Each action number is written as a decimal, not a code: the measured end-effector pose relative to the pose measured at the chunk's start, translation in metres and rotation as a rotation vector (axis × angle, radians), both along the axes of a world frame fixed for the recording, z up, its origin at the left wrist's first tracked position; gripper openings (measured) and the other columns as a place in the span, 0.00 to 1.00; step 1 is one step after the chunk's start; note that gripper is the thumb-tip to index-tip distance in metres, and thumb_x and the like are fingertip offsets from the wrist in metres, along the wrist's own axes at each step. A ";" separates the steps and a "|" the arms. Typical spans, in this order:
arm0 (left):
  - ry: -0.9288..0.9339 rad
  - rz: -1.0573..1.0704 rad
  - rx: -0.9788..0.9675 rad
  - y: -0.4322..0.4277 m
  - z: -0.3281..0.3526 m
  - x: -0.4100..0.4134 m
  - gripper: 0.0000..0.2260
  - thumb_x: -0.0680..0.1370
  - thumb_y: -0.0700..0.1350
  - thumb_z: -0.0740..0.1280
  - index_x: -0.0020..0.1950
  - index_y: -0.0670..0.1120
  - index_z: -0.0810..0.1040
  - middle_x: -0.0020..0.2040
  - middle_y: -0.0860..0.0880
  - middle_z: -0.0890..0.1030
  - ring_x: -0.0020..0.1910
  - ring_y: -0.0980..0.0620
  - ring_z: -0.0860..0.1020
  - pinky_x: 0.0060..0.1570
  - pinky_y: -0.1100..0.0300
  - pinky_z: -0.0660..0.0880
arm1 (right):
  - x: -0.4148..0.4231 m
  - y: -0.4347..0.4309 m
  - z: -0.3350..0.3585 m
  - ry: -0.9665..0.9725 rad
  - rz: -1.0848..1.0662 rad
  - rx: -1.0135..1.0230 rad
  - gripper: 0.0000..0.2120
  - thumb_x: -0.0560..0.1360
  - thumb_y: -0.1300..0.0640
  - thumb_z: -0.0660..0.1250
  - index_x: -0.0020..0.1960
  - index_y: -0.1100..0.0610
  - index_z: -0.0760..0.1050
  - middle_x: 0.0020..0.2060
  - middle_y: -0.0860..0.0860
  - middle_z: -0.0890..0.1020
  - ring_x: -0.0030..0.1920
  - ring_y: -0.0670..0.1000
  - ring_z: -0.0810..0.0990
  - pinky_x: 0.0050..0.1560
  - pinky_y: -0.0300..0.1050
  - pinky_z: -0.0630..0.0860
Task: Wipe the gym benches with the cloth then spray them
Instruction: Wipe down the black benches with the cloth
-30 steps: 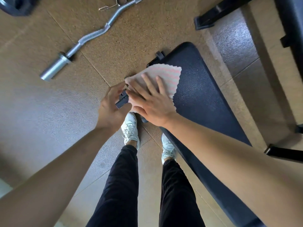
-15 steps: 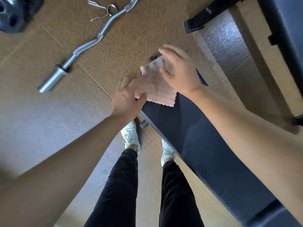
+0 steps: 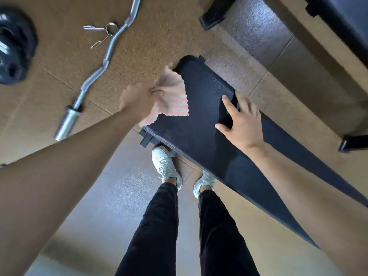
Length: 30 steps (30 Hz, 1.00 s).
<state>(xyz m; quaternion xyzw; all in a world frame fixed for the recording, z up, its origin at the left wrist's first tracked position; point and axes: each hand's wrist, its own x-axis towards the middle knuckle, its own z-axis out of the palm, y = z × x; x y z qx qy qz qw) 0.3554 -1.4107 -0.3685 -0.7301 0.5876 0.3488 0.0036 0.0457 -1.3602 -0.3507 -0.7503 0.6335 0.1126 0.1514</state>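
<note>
A black padded gym bench (image 3: 199, 116) runs from the centre toward the lower right. My left hand (image 3: 137, 98) grips a pink-and-white striped cloth (image 3: 173, 98), which hangs over the bench's left edge near its far end. My right hand (image 3: 241, 120) rests with fingers spread over the bench's right edge, holding nothing. No spray bottle is in view.
A silver curl bar (image 3: 95, 74) with a spring clip (image 3: 103, 32) lies on the cork-coloured floor at the left. A black weight plate (image 3: 14, 46) sits at the far left. Another bench's black frame (image 3: 215, 14) and pad (image 3: 342, 20) stand at the upper right. My feet (image 3: 167, 166) are beside the bench.
My right hand let go of the cloth and moved across to the bench's right edge. My left hand now holds the cloth alone at the left edge.
</note>
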 end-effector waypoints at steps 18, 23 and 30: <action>0.219 0.219 0.108 0.002 0.050 -0.012 0.18 0.84 0.47 0.64 0.74 0.48 0.74 0.60 0.48 0.79 0.57 0.48 0.79 0.51 0.59 0.73 | -0.002 0.006 -0.011 -0.062 -0.039 0.048 0.40 0.74 0.41 0.72 0.80 0.47 0.58 0.80 0.58 0.57 0.77 0.66 0.59 0.73 0.73 0.59; 0.206 0.173 0.134 0.027 0.034 -0.034 0.31 0.79 0.52 0.72 0.79 0.48 0.66 0.73 0.47 0.70 0.71 0.46 0.70 0.71 0.51 0.67 | -0.003 0.007 -0.011 -0.055 -0.032 0.066 0.40 0.75 0.41 0.70 0.81 0.47 0.56 0.81 0.58 0.55 0.78 0.66 0.57 0.73 0.73 0.57; 0.123 0.059 0.169 0.016 0.027 -0.042 0.40 0.76 0.59 0.72 0.83 0.50 0.57 0.78 0.49 0.65 0.76 0.44 0.66 0.74 0.44 0.65 | 0.000 0.024 0.005 -0.010 -0.204 0.079 0.40 0.73 0.38 0.72 0.79 0.46 0.60 0.79 0.55 0.59 0.75 0.68 0.61 0.67 0.72 0.64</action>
